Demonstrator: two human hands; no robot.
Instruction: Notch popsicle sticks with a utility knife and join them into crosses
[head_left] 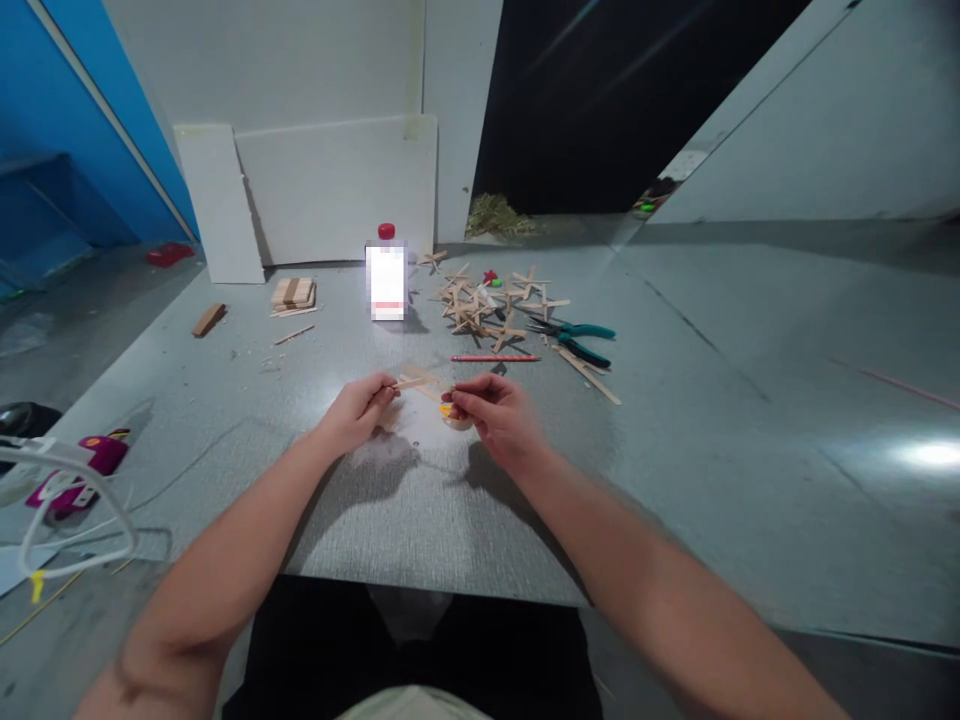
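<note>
My left hand is closed, its thumb and fingers pinching one end of some pale wooden craft sticks joined or crossed together. On the other side, the fingertips of my right hand pinch the same piece. A small yellow object shows just under the right fingertips; its kind is unclear. Beyond the hands lie a pencil and a heap of crossed craft-stick pieces. Teal-handled pliers rest right of the heap, beside loose sticks.
A white bottle with a red cap stands behind the hands. A banded bundle of craft sticks and a wooden block lie at the left. White boards lean at the back. A purple device and white cable are at the left.
</note>
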